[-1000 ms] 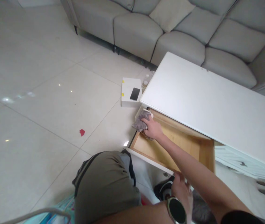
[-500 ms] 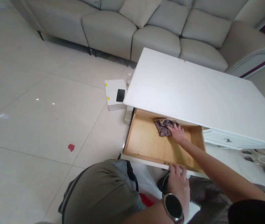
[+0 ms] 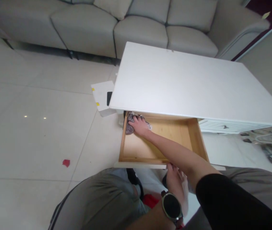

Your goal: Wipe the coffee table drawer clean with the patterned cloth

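Observation:
My right hand (image 3: 140, 125) reaches into the pulled-out wooden drawer (image 3: 132, 150) and presses on a crumpled, dark patterned cloth (image 3: 129, 128). The cloth lies in the drawer's back left corner, partly covered by my fingers. Down at the drawer's white front edge (image 3: 140, 165), my left hand (image 3: 176, 180) grips the front panel. A wristwatch (image 3: 171, 206) is on the left wrist. My right forearm crosses above the drawer and passes close over the left hand's fingers, which it partly hides.
The drawer belongs to a white coffee table (image 3: 186, 86). A second drawer (image 3: 229, 126) is closed at the right. Beside the table, a white box (image 3: 101, 92) carries a dark phone (image 3: 109, 98). A grey sofa (image 3: 140, 35) stands behind. A red scrap (image 3: 66, 163) lies on the tiles.
My right hand has moved left with the cloth, from the drawer's middle to its back left corner. The left hand stays on the drawer front. The view has shifted to the right.

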{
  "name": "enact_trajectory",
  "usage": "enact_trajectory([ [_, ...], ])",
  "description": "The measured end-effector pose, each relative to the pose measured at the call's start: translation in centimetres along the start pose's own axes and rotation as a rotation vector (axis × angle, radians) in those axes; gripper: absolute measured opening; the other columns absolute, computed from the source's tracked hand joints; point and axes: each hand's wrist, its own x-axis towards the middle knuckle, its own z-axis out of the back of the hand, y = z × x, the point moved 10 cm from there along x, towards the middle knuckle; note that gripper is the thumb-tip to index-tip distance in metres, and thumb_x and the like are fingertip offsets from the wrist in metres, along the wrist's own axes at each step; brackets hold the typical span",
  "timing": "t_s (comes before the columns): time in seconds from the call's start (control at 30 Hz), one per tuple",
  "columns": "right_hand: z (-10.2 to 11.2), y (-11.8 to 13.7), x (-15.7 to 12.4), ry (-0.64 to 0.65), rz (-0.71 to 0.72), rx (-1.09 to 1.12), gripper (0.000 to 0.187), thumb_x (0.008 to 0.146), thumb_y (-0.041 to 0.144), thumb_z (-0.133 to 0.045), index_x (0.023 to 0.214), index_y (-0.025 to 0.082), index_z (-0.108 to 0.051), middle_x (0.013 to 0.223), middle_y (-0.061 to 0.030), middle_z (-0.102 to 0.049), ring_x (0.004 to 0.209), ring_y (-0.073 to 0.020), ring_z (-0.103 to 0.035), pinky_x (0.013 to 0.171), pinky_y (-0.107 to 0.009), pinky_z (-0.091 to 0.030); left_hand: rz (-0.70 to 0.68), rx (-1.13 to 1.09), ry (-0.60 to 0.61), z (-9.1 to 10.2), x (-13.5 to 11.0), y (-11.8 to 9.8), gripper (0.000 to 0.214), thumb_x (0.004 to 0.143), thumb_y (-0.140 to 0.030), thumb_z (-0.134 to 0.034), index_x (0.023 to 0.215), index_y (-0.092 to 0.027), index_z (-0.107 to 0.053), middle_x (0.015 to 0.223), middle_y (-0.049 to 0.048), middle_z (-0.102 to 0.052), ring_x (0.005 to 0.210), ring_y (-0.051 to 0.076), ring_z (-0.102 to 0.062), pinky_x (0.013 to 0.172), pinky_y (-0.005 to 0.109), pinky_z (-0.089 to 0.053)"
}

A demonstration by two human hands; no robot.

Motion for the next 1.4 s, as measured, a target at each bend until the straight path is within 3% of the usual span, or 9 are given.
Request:
enact_trajectory([
  [0.1, -0.3, -3.9, -2.2, 0.024, 0.019, 0.004, 0.043, 0.098, 0.028, -0.056, 0.140, 0.027, -0.060, 0.161, -0.0171, -0.036, 0.141, -0.0405, -0.035, 0.112, -0.059, -0.034, -0.055, 0.095, 0.073, 0.7, -0.2, 0.2, 0.042, 0.095, -0.012, -0.055, 0.127, -0.029, -0.076, 0.130, 0.0123, -0.069, 0.122, 0.035, -0.055, 0.098, 0.056, -0.049],
  [0.2, -0.6, -11.4, -7.5, 0.046, -0.065, 0.022, 0.045, 0.092, 0.030, -0.065, 0.136, 0.024, -0.063, 0.158, -0.0186, -0.039, 0.142, -0.0407, -0.035, 0.114, -0.058, -0.034, -0.086, 0.137, 0.081, 2.1, -0.6, 0.4, 0.036, 0.102, -0.018, -0.048, 0.121, -0.026, -0.078, 0.126, 0.0116, -0.069, 0.114, 0.031, -0.056, 0.093, 0.050, -0.050],
  [0.33, -0.4, -22.3, -16.6, -0.023, -0.396, -0.015, 0.038, 0.089, 0.019, -0.066, 0.127, 0.017, -0.067, 0.145, -0.0237, -0.049, 0.130, -0.0388, -0.045, 0.107, -0.057, -0.039, -0.076, 0.160, 0.032, 3.2, -1.1, 0.3, 0.036, 0.104, -0.020, -0.047, 0.121, -0.023, -0.078, 0.125, 0.0118, -0.068, 0.114, 0.030, -0.055, 0.096, 0.050, -0.048],
  [0.4, -0.6, -25.1, -20.0, -0.051, -0.530, -0.040, 0.038, 0.088, 0.013, -0.060, 0.126, 0.014, -0.066, 0.140, -0.0259, -0.050, 0.126, -0.0385, -0.048, 0.102, -0.057, -0.043, -0.073, 0.172, 0.036, 3.1, -1.3, 0.1, 0.036, 0.104, -0.023, -0.046, 0.120, -0.023, -0.078, 0.127, 0.0121, -0.067, 0.115, 0.031, -0.055, 0.098, 0.052, -0.048],
  [0.57, -2.6, -23.6, -21.0, -0.068, -0.634, 0.008, 0.050, 0.082, 0.023, -0.066, 0.132, 0.017, -0.061, 0.133, -0.0225, -0.054, 0.115, -0.0361, -0.058, 0.097, -0.051, -0.049, -0.083, 0.192, 0.020, 3.0, -1.6, 0.0, 0.035, 0.104, -0.021, -0.047, 0.116, -0.018, -0.079, 0.131, 0.0138, -0.066, 0.119, 0.033, -0.055, 0.107, 0.056, -0.043],
  [0.7, -3.4, -22.3, -18.9, 0.018, -0.633, 0.375, 0.060, 0.076, 0.021, -0.062, 0.136, 0.018, -0.059, 0.126, -0.0161, -0.065, 0.107, -0.0293, -0.065, 0.095, -0.041, -0.053, -0.109, 0.166, 0.007, 4.1, -2.0, 0.2, 0.035, 0.104, -0.019, -0.046, 0.116, -0.016, -0.078, 0.131, 0.0134, -0.066, 0.118, 0.031, -0.056, 0.104, 0.052, -0.044],
  [0.9, 0.4, -22.2, -19.5, 0.049, -0.473, 0.854, 0.074, 0.060, 0.019, -0.055, 0.134, 0.021, -0.055, 0.104, -0.0039, -0.073, 0.092, -0.0237, -0.067, 0.079, -0.033, -0.057, -0.154, 0.087, 0.118, 7.4, -2.7, 0.8, 0.025, 0.099, -0.021, -0.053, 0.117, -0.020, -0.072, 0.127, 0.0124, -0.064, 0.117, 0.030, -0.058, 0.097, 0.048, -0.049],
  [1.27, 13.9, -25.8, -34.3, -0.152, -0.448, 0.418, 0.076, 0.065, 0.021, -0.058, 0.139, 0.020, -0.042, 0.085, -0.0032, -0.071, 0.077, -0.0252, -0.065, 0.074, -0.034, -0.049, -0.023, 0.188, 0.158, 10.3, -3.2, 7.3, 0.029, 0.093, -0.027, -0.065, 0.121, -0.020, -0.061, 0.124, 0.0099, -0.068, 0.115, 0.028, -0.063, 0.093, 0.038, -0.047],
  [1.4, 12.8, -23.1, -39.3, -0.017, -0.377, 0.212, 0.071, 0.070, 0.022, -0.062, 0.140, 0.021, -0.050, 0.099, -0.0089, -0.076, 0.087, -0.0282, -0.069, 0.077, -0.033, -0.046, 0.015, 0.190, 0.129, 9.9, -2.8, 9.1, 0.028, 0.095, -0.034, -0.064, 0.120, -0.023, -0.063, 0.124, 0.0073, -0.070, 0.116, 0.026, -0.063, 0.094, 0.034, -0.045],
])
